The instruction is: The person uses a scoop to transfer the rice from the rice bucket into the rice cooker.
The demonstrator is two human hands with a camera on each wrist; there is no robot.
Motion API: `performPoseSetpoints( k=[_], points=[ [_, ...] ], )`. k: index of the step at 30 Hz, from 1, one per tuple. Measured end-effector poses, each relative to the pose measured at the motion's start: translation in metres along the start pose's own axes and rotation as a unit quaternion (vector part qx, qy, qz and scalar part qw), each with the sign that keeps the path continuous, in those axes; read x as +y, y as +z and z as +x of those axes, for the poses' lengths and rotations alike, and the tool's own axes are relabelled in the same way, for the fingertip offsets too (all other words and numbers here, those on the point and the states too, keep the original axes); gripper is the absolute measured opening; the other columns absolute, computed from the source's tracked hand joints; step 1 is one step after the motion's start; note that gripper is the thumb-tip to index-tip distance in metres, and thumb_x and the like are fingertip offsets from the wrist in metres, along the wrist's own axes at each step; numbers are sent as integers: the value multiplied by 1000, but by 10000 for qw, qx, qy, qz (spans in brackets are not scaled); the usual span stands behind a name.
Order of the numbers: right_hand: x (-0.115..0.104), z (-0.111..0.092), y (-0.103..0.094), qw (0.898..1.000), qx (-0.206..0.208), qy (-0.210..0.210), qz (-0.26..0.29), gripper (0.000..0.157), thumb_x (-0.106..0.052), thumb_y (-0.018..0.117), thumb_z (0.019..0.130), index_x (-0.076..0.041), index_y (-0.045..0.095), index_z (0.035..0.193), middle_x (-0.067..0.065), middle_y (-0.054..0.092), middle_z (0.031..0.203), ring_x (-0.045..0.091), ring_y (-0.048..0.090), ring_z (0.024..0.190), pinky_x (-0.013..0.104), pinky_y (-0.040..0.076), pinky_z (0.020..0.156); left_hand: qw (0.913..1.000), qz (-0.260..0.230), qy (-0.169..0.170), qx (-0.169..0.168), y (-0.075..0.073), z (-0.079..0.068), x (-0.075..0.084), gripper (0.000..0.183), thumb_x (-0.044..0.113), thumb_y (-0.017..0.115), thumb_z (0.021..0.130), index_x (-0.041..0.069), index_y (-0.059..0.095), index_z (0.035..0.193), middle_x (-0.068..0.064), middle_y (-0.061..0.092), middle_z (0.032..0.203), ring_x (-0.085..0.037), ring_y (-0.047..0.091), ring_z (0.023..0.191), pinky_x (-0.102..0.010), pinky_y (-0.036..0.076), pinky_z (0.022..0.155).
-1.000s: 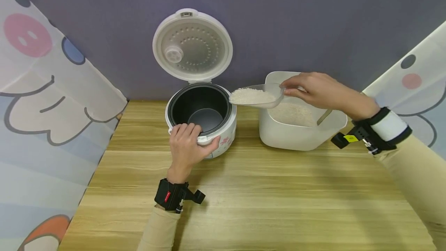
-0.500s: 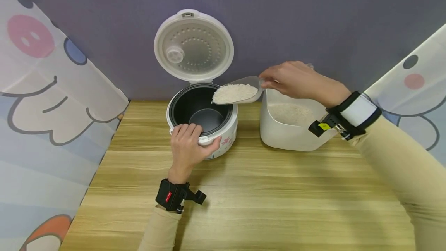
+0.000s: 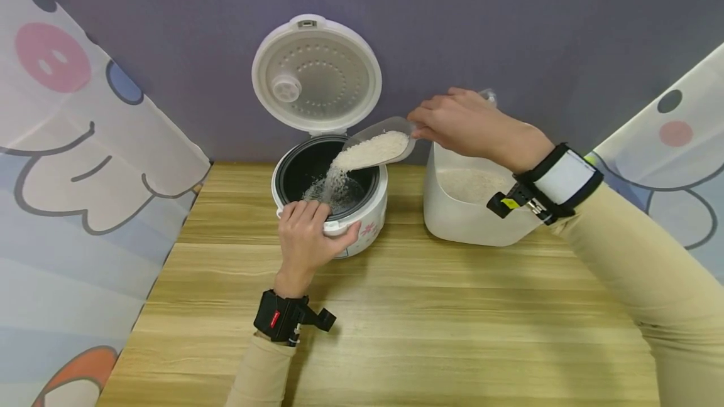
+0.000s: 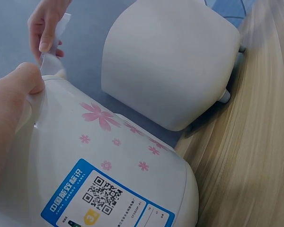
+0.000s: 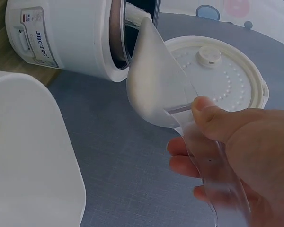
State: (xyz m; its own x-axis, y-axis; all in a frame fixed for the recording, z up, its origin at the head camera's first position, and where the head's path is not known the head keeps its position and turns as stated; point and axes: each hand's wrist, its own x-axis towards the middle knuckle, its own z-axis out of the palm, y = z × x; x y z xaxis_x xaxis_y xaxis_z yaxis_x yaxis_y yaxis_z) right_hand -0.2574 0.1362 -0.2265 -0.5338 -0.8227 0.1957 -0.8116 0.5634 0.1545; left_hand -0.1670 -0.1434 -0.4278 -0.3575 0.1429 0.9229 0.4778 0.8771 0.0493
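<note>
My left hand [image 3: 305, 237] grips the front rim of a white rice cooker [image 3: 370, 215], fingers over the edge and thumb along the outside. The cooker's lid [image 3: 325, 80] stands raised at the back. My right hand [image 3: 469, 121] holds a clear plastic scoop [image 5: 156, 85] by its handle, thumb on top. The scoop tilts down over the right side of the cooker. White rice [image 3: 373, 151] slides off its lip and falls into the dark inner pot [image 3: 296, 168], where grains scatter across the bottom.
A white bin [image 3: 469, 222] with rice [image 3: 472, 184] inside stands right of the cooker, partly under my right forearm. Both stand on a wooden table [image 3: 430, 319] against a grey back wall [image 3: 481, 30]. Cartoon-printed sheets [image 3: 68, 143] flank the table.
My right hand has carried the loaded scoop left from over the bin to over the cooker and tipped it. Rice now pours into the pot. The left hand keeps its place on the rim.
</note>
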Motion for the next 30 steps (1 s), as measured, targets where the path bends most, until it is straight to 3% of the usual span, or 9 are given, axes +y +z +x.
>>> performPoseSetpoints(
  k=[11, 22, 30],
  points=[
    [-5, 5, 4, 9993, 215, 16, -312, 27, -19, 67, 101, 1, 70, 118, 17, 74, 113, 39, 69, 105, 60, 50, 97, 10000, -14, -39, 7, -2, 1, 0, 55, 55, 63, 85, 7, 49, 63, -7, 54, 58, -28, 55, 56, -42, 46, 65],
    [-8, 5, 12, 9940, 775, -290, -710, 27, -21, 72, 97, 1, 71, 113, 15, 75, 101, 36, 70, 93, 53, 53, 82, 10000, 11, -26, -19, -1, 0, 0, 55, 55, 63, 85, 7, 50, 63, -6, 53, 59, -28, 55, 57, -42, 47, 66],
    [-15, 9, 15, 9810, 1182, -683, -1381, 31, -21, 73, 96, 3, 69, 115, 16, 73, 100, 35, 69, 88, 46, 51, 74, 10000, 97, -9, -17, -2, 1, -1, 53, 54, 63, 84, 8, 49, 64, -5, 53, 60, -28, 55, 57, -41, 47, 67]
  ],
)
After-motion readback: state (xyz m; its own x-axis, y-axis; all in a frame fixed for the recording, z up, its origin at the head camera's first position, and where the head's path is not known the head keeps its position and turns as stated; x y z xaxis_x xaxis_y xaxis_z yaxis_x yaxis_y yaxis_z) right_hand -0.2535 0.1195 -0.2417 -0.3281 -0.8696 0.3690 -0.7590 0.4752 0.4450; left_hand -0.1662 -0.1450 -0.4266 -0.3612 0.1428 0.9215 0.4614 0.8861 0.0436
